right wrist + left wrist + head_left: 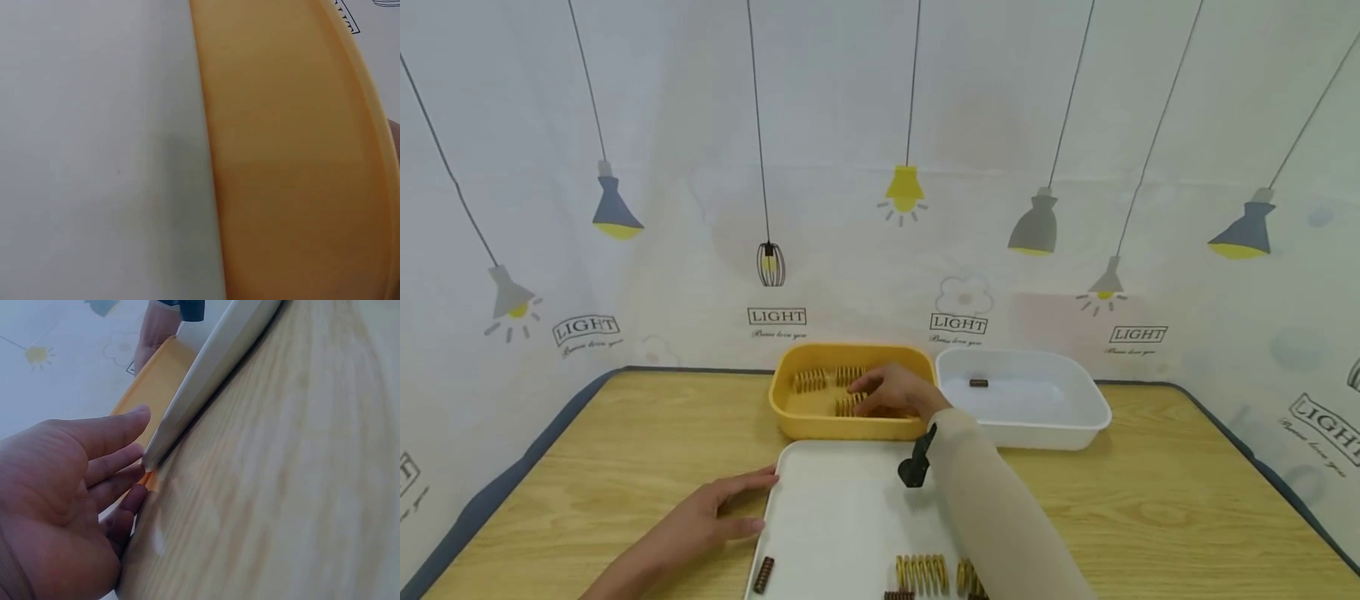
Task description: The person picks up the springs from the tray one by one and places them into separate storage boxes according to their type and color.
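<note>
Here the right hand [895, 390] reaches into the yellow tub [790, 417], its fingers bent down over the gold springs [848, 404] that lie on the tub's floor. Whether the fingertips already pinch a spring cannot be told, since the back of the hand hides them. More gold springs [810, 380] lie toward the far left corner of the tub. The left hand [715, 512] rests on the wooden table [587, 467] in front of the tub, fingers straight and loosely spread, touching the left edge of the white tray [842, 508]; the left wrist view shows the fingertips [134, 453] against the tray's rim [212, 369].

The springs are short metal coils, ribbed and round, so they are probably light and stiff along their length yet apt to roll or to snag in one another. A pinch across the middle of a coil, thumb on one side and fingers on the other, looks the surest hold.

The tub is smooth, matt plastic with rounded corners, and the tray just in front of it is flat, shallow and glossy. On the tray's near end lie more gold coils [921, 573] and a dark spring [763, 574]. Just right of the tub stands a white basin [1075, 417], holding one small dark spring [978, 382].
</note>
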Tool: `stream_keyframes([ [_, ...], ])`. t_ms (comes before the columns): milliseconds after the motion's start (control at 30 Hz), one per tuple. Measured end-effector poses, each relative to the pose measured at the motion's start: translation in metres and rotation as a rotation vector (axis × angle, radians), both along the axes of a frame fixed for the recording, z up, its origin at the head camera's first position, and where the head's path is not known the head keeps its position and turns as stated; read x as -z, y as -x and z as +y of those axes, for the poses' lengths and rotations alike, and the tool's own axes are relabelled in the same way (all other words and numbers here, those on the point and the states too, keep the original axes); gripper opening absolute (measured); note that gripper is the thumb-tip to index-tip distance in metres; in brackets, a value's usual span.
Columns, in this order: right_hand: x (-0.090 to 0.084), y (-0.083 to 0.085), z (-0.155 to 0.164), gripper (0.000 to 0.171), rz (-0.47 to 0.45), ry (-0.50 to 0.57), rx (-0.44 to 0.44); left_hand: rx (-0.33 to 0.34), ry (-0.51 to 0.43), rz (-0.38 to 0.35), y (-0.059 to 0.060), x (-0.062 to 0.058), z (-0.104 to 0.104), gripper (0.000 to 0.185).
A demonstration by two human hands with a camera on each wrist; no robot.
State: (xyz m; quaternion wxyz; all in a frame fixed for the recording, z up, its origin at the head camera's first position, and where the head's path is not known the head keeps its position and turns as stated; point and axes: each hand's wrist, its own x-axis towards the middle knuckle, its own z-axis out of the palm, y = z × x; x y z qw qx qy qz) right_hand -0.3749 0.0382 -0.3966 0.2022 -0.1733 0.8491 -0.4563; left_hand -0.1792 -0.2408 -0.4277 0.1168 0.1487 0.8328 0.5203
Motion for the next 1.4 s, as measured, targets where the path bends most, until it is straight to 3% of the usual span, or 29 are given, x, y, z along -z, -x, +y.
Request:
stream_keyframes([
  [133, 0.0, 0.0, 0.0, 0.031, -0.021, 0.04, 0.005, -0.018, -0.012, -0.038, 0.0, 0.001, 0.0, 0.053],
  [300, -0.004, 0.003, 0.004, 0.038, 0.015, 0.108, 0.034, -0.011, -0.002, -0.031, 0.001, 0.002, 0.0, 0.053],
  [500, -0.03, -0.002, 0.02, 0.04, 0.085, 0.229, 0.077, -0.007, 0.03, -0.011, -0.001, -0.002, -0.001, 0.053],
  [767, -0.059, -0.036, 0.034, 0.032, 0.163, 0.246, -0.034, -0.004, 0.024, -0.014, -0.004, -0.003, -0.002, 0.053],
  [1100, -0.055, -0.086, 0.049, 0.026, 0.232, 0.259, -0.22, 0.006, -0.003, 0.011, 0.0, 0.001, 0.005, 0.053],
  [1400, -0.061, -0.123, 0.078, 0.023, 0.246, 0.275, -0.235, -0.001, 0.015, 0.015, -0.002, 0.002, 0.002, 0.053],
])
